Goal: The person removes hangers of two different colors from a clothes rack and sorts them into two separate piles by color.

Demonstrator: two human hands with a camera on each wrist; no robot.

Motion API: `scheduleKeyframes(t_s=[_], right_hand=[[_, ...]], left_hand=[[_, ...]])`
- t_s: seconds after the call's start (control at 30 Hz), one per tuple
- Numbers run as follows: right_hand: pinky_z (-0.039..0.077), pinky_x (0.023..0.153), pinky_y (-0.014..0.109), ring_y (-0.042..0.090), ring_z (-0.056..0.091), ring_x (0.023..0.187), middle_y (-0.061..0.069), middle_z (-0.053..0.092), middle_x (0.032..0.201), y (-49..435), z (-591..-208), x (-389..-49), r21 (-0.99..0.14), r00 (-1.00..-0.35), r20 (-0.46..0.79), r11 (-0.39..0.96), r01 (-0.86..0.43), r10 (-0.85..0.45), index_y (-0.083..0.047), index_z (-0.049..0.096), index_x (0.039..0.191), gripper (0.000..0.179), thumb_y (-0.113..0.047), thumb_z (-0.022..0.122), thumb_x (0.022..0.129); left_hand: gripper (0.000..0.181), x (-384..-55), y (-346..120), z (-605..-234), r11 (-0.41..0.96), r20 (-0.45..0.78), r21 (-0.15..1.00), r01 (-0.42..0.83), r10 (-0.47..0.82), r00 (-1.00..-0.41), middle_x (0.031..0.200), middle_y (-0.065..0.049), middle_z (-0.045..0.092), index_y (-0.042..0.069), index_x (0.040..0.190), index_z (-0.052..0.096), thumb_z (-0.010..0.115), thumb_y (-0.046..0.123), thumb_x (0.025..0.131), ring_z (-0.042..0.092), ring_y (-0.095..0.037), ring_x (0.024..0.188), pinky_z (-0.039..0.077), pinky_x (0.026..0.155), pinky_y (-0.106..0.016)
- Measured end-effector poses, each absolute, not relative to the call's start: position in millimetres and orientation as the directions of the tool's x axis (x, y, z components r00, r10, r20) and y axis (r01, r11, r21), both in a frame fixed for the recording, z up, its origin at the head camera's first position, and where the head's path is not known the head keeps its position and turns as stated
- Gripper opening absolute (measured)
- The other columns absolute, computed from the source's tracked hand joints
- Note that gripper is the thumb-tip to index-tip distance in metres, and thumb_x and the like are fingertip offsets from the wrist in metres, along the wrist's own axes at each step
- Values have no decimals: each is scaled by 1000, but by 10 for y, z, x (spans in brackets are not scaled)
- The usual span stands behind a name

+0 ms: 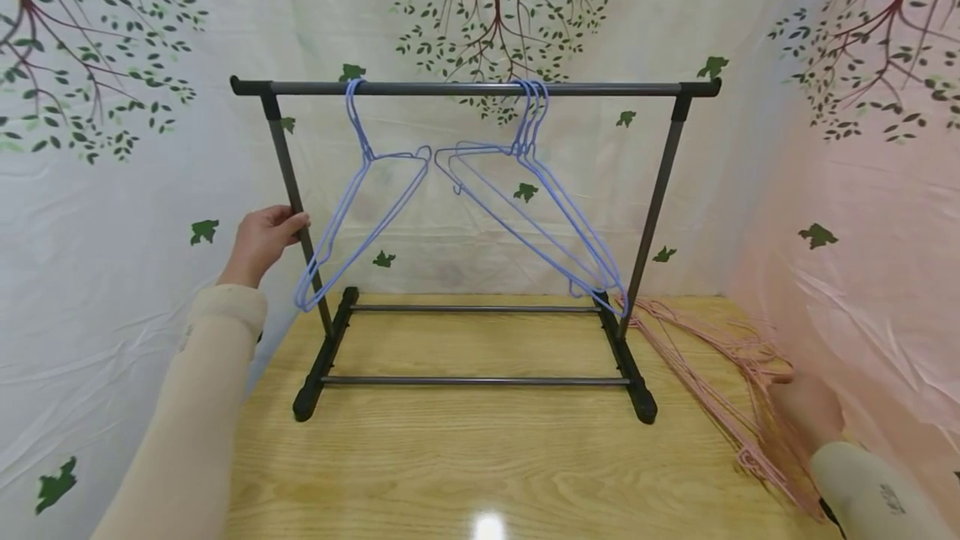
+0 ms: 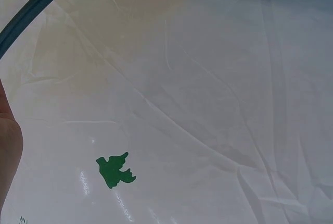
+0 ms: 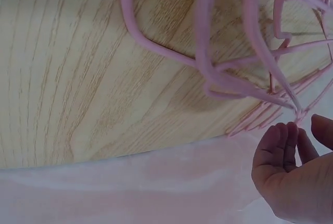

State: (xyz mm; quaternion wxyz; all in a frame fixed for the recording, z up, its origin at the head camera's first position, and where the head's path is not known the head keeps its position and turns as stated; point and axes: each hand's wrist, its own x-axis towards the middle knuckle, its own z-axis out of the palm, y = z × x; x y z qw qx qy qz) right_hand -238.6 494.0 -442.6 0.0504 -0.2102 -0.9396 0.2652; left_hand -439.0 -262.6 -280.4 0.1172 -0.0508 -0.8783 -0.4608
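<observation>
A black garment rack [image 1: 480, 90] stands on the wooden table. My left hand [image 1: 264, 238] grips its left post, the thumb in front and the fingers partly behind; only an edge of this hand [image 2: 8, 156] shows in the left wrist view. Blue hangers [image 1: 401, 208] hang near the left of the bar, and more blue hangers [image 1: 570, 211] are bunched right of its middle. At the table's right side lies a pile of pink hangers [image 1: 708, 394]. Beside them is my right hand [image 1: 810, 411], its fingers [image 3: 276, 151] loosely bent at the hangers and the thumb apart.
The wooden table [image 1: 450, 465] extends in front of the rack. White cloth [image 1: 135, 290] with printed leaves and birds hangs behind and at the sides. The pink hangers reach the rack's right foot [image 1: 633, 382].
</observation>
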Motion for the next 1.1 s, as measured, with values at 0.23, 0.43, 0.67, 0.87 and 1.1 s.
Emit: scheduleKeyframes(t_s=[0.23, 0.43, 0.67, 0.87, 1.1], right_hand=[[45, 78, 59, 60, 46, 111, 39, 46, 133, 4949, -4360, -2418, -502, -927, 12, 804, 319, 375, 13, 51, 132, 54, -30, 45, 100], [42, 84, 63, 60, 46, 111, 39, 48, 131, 4926, -4239, -2498, -514, -924, 92, 812, 276, 372, 14, 53, 130, 54, -31, 42, 102], [39, 87, 64, 58, 45, 115, 39, 44, 136, 4790, -3977, -2629, -578, -918, 96, 772, 263, 385, 14, 49, 134, 61, -38, 38, 105], [41, 90, 64, 54, 46, 119, 38, 44, 139, 4618, -3664, -2810, -648, -916, 127, 731, 214, 380, 13, 45, 139, 65, -42, 37, 105], [35, 100, 66, 52, 37, 132, 33, 38, 147, 4387, -3242, -3045, -748, -910, 145, 645, 155, 387, 4, 36, 150, 75, -54, 34, 102]], left_hand=[[56, -4410, -2626, -2802, 574, 250, 797, 190, -26, -968, 133, -25, 57, -4, 135, 56, 52, 41, 103, 61, -36, 116, 44, 103, -49], [54, -4426, -2630, -2815, 585, 258, 787, 198, -20, -966, 132, -25, 59, -5, 133, 57, 51, 40, 103, 63, -32, 113, 46, 101, -48], [55, -4410, -2629, -2815, 585, 268, 782, 213, -8, -963, 131, -26, 58, -5, 132, 58, 51, 42, 103, 61, -36, 115, 46, 101, -46], [56, -4406, -2633, -2819, 584, 267, 785, 209, -14, -964, 131, -25, 58, -4, 132, 58, 51, 43, 103, 61, -36, 116, 46, 101, -47], [56, -4405, -2641, -2822, 582, 262, 787, 205, -15, -965, 132, -25, 59, -4, 132, 58, 51, 43, 102, 61, -36, 115, 45, 102, -49]])
